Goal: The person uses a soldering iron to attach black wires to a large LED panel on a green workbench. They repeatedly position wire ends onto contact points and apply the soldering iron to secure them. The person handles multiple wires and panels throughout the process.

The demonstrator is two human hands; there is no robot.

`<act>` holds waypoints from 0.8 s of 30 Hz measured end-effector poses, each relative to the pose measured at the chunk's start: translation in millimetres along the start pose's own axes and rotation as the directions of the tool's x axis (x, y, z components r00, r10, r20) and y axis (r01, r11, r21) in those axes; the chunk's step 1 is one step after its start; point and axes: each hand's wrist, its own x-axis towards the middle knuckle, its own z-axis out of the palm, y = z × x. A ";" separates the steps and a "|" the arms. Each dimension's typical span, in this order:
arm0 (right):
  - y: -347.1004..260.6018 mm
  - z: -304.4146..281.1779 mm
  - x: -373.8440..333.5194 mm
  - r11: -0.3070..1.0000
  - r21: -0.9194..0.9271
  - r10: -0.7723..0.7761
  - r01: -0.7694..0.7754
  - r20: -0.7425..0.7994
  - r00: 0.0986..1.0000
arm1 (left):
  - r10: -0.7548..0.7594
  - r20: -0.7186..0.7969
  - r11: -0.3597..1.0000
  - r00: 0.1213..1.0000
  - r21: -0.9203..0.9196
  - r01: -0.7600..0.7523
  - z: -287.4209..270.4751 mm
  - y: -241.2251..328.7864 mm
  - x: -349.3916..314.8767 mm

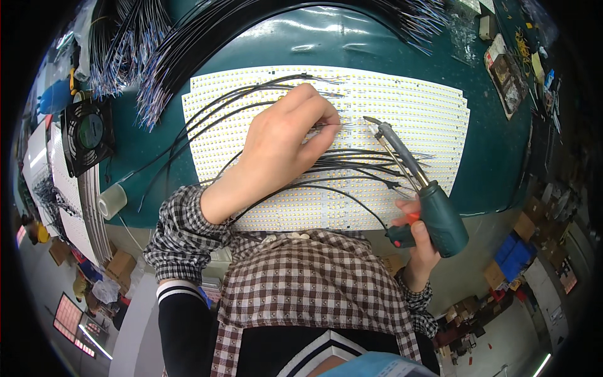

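Note:
White LED boards (pixel 408 125), dotted with rows of small yellow LEDs, lie fanned out on the green table top. My left hand (pixel 273 135) rests over their middle, its thumb and forefinger pinched on the end of a black cable. More black cables (pixel 229 103) with thin stripped ends stretch across the boards above and below that hand. In my right hand (pixel 422 248) is a dark green soldering gun (pixel 443 217), gripped by its handle. Its tip points up and left, just right of my left fingertips and apart from them. A red trigger shows by my right fingers.
Thick bundles of black cables (pixel 301 7) lie along the far edge. On the left are a black fan (pixel 88 135), a white roll (pixel 113 201) and a stack of white panels (pixel 88 217). A stained open box (pixel 507 81) sits at the far right.

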 end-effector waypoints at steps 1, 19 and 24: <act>0.1 -2.2 -0.2 1.000 0.031 0.002 -0.003 0.012 1.000 | -0.013 -0.003 1.000 1.000 -0.006 0.013 0.2 0.8 0.2; -4.0 5.3 0.8 0.997 0.058 0.049 -0.052 0.053 0.997 | -0.110 0.024 0.994 0.994 0.003 0.109 2.3 1.0 2.2; -5.3 0.2 -1.2 0.989 -0.046 0.142 -0.138 0.108 0.984 | -0.099 0.020 0.995 0.995 0.021 0.099 1.3 1.5 2.5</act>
